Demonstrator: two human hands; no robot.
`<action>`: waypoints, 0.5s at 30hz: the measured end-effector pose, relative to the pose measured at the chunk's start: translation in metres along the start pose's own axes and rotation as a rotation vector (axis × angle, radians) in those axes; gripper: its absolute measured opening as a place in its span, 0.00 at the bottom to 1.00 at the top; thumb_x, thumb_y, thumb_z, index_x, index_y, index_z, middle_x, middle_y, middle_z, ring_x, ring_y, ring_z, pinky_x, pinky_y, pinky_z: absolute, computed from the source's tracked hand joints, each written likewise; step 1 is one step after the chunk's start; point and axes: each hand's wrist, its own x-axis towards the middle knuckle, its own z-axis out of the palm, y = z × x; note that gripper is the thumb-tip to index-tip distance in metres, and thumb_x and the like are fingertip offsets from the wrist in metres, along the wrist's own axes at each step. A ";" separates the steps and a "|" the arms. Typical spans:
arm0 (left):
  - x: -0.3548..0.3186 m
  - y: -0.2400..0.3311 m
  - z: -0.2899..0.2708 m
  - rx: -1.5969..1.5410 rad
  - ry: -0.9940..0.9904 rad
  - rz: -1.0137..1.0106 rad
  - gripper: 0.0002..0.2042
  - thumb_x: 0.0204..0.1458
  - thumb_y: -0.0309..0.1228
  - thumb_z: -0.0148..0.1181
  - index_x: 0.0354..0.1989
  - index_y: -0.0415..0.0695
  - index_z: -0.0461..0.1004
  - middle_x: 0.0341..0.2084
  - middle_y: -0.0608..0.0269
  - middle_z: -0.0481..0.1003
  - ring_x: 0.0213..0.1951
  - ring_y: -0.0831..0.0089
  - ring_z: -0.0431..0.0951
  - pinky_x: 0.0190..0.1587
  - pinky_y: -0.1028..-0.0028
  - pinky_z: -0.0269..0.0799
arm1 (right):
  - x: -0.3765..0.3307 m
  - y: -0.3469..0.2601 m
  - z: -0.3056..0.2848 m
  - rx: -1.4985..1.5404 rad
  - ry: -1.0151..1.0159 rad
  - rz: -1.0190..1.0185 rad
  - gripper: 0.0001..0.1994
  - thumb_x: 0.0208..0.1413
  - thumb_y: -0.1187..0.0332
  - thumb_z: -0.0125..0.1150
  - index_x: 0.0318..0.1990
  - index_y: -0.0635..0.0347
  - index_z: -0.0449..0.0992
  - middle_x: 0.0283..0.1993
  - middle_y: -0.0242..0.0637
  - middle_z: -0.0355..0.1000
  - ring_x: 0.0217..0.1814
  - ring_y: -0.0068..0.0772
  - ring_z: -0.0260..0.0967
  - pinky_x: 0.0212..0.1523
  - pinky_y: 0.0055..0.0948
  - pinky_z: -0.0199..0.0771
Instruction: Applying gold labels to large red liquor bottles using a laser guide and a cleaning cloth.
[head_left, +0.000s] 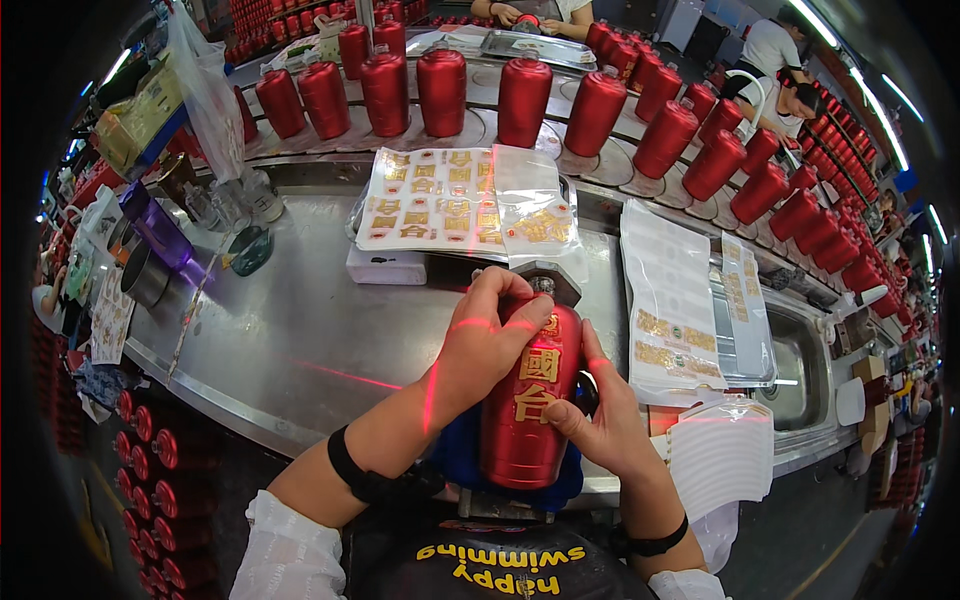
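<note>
A red bottle (510, 455) lies before me on a dark blue cloth (462, 440), its neck pointing away from me into a metal holder (556, 283). Gold lettering runs down its front. My left hand (485, 340) is bent over the upper part, thumb and fingers closed against the shoulder near the neck. Whatever small thing its fingertips might pinch is hidden. Along the right side, my right hand (612, 425) grips the bottle, thumb on the front near the lower gold letters. Red laser lines cross my left hand and forearm.
Beyond the bottle, sheets of gold stickers (425, 205) rest on a white block (385, 267). More sticker sheets (672, 300) lie right, beside white curved strips (722, 450) and a sink (800, 375). Red bottles (442, 92) line a curved conveyor. A purple bottle (155, 225) stands left. Co-workers sit beyond.
</note>
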 end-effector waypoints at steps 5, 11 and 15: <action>-0.001 -0.002 -0.001 -0.145 -0.024 -0.058 0.11 0.58 0.32 0.58 0.43 0.40 0.66 0.37 0.65 0.71 0.39 0.82 0.70 0.43 0.79 0.70 | -0.001 -0.001 -0.001 0.004 -0.015 0.027 0.53 0.50 0.41 0.64 0.68 0.79 0.46 0.61 0.66 0.60 0.66 0.54 0.59 0.65 0.40 0.58; -0.005 -0.005 -0.001 0.017 -0.045 0.044 0.14 0.58 0.32 0.59 0.47 0.40 0.65 0.40 0.64 0.69 0.41 0.82 0.69 0.44 0.79 0.69 | 0.000 -0.001 -0.003 -0.052 -0.025 -0.028 0.54 0.50 0.41 0.65 0.68 0.78 0.44 0.63 0.66 0.58 0.67 0.54 0.57 0.66 0.40 0.56; -0.006 -0.005 -0.004 -0.224 -0.076 -0.063 0.15 0.58 0.31 0.57 0.50 0.40 0.63 0.41 0.63 0.68 0.43 0.80 0.69 0.47 0.78 0.68 | -0.002 -0.001 -0.004 -0.021 -0.035 -0.004 0.55 0.50 0.41 0.65 0.69 0.78 0.44 0.63 0.66 0.58 0.68 0.56 0.56 0.66 0.41 0.55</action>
